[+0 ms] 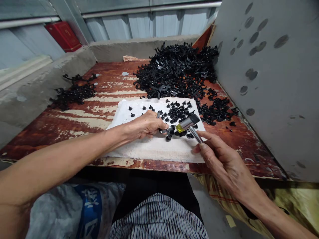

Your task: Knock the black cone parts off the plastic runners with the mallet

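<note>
My left hand (150, 125) is closed on a small black bracket (163, 131) over a white padded board (147, 149). Fingers of my right hand (219, 154) wrap round the metal handle of a hammer (187, 123), whose head has a yellow face and a dark end. The yellow face hangs just right of the bracket, close to a small black knob (168, 137). Many more black knobs with short stems (178, 111) lie on the board, grouped under and behind the hammer head. My palm hides part of the bracket.
A large heap of black brackets (174, 69) fills the back of the worn red table (99, 113). Loose black knobs (216, 111) lie right of the board, and a smaller bracket pile (74, 93) is left. A grey panel (264, 83) walls the right side.
</note>
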Tool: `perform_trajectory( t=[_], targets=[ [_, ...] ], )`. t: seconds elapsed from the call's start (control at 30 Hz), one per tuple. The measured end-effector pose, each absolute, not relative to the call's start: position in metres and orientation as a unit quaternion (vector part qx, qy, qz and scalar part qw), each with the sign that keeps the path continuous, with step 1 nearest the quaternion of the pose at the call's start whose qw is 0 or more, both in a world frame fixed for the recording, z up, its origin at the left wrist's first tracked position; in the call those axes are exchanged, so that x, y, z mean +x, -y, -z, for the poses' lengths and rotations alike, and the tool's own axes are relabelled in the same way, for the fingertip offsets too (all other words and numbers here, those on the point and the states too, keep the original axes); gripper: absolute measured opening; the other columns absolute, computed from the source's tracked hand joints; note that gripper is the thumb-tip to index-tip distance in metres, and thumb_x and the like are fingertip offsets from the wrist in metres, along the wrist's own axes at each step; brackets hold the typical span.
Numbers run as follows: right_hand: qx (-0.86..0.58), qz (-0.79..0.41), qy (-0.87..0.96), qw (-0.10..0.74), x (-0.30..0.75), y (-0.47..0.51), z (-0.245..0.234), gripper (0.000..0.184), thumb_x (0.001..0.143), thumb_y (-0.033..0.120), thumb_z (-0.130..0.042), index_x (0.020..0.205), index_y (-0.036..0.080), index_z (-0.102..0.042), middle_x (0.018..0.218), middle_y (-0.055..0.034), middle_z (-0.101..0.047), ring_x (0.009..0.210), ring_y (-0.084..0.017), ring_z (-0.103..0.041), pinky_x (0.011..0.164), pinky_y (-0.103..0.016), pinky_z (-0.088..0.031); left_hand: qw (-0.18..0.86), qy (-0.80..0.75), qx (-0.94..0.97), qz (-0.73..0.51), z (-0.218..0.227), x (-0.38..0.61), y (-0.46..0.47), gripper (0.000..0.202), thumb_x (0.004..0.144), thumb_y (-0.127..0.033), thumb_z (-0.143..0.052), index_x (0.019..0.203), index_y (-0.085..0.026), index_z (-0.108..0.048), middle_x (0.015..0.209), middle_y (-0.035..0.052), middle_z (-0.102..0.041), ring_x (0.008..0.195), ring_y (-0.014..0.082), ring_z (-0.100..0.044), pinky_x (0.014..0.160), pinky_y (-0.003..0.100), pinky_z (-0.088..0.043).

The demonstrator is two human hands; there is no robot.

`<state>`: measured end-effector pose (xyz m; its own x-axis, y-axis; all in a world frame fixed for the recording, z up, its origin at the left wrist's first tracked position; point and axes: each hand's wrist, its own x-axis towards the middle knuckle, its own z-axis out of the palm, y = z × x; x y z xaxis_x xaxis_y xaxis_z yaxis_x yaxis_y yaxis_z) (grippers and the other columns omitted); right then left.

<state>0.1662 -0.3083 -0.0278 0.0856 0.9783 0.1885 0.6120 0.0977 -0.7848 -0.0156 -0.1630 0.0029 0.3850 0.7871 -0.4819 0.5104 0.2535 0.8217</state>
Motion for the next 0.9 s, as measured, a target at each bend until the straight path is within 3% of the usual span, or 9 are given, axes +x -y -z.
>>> perform_trajectory(
  t=[0.13, 0.27, 0.43, 0.6, 0.73, 0.9],
  targets=[
    [-0.591, -0.124, 0.707, 0.369, 0.168, 0.303, 0.029, 0.041, 0.092, 0.019, -0.043, 0.131, 0.017, -0.054, 0.096, -0.0103, -0.072, 0.074, -0.018, -0.069, 0.071, -0.034, -0.057, 0.570, -0.532, 0.616, -0.112, 0.003, -0.018, 0.161, 0.021, 0.067, -0.018, -0.068, 0.059, -0.019, -0.048, 0.044, -0.0055, -0.041, 0.035, 0.0044, -0.031, 0.039, 0.023, -0.019],
    [-0.558, -0.042, 0.741, 0.372, 0.170, 0.299, 0.030, 0.048, 0.091, 0.012, -0.041, 0.138, 0.020, -0.049, 0.109, -0.0115, -0.069, 0.082, -0.019, -0.069, 0.076, -0.036, -0.058, 0.589, -0.535, 0.597, -0.106, 0.010, -0.023, 0.161, 0.022, 0.070, -0.025, -0.069, 0.066, -0.020, -0.049, 0.041, -0.0081, -0.035, 0.033, 0.0049, -0.027, 0.038, 0.024, -0.016],
    [-0.567, 0.001, 0.768, 0.297, 0.170, 0.300, 0.025, 0.046, 0.091, 0.013, -0.043, 0.135, 0.019, -0.055, 0.090, -0.0096, -0.069, 0.077, -0.021, -0.068, 0.067, -0.034, -0.057, 0.581, -0.515, 0.617, -0.132, 0.016, -0.026, 0.160, 0.025, 0.070, -0.026, -0.070, 0.063, -0.021, -0.047, 0.045, -0.0059, -0.040, 0.035, 0.0051, -0.030, 0.038, 0.024, -0.017],
    [-0.543, 0.035, 0.748, 0.380, 0.167, 0.305, 0.020, 0.058, 0.088, 0.005, -0.042, 0.144, 0.021, -0.044, 0.094, -0.0096, -0.066, 0.076, -0.018, -0.065, 0.059, -0.027, -0.053, 0.604, -0.513, 0.598, -0.119, 0.014, -0.026, 0.163, 0.023, 0.072, -0.024, -0.067, 0.062, -0.020, -0.047, 0.043, -0.0067, -0.038, 0.032, 0.0041, -0.025, 0.036, 0.024, -0.013],
    [-0.548, 0.043, 0.790, 0.272, 0.170, 0.302, 0.020, 0.052, 0.087, 0.009, -0.042, 0.138, 0.017, -0.051, 0.084, -0.0092, -0.066, 0.059, -0.017, -0.060, 0.043, -0.025, -0.046, 0.596, -0.526, 0.591, -0.136, 0.007, -0.021, 0.168, 0.025, 0.072, -0.020, -0.067, 0.059, -0.020, -0.046, 0.040, -0.0071, -0.037, 0.031, 0.0036, -0.025, 0.036, 0.024, -0.014],
    [-0.544, 0.062, 0.736, 0.399, 0.166, 0.304, 0.017, 0.064, 0.088, 0.003, -0.045, 0.146, 0.028, -0.039, 0.104, -0.0094, -0.065, 0.082, -0.018, -0.064, 0.065, -0.027, -0.055, 0.605, -0.569, 0.545, -0.112, -0.002, -0.014, 0.173, 0.026, 0.076, -0.013, -0.063, 0.059, -0.019, -0.044, 0.036, -0.0077, -0.035, 0.029, 0.0024, -0.021, 0.035, 0.023, -0.011]
  ],
)
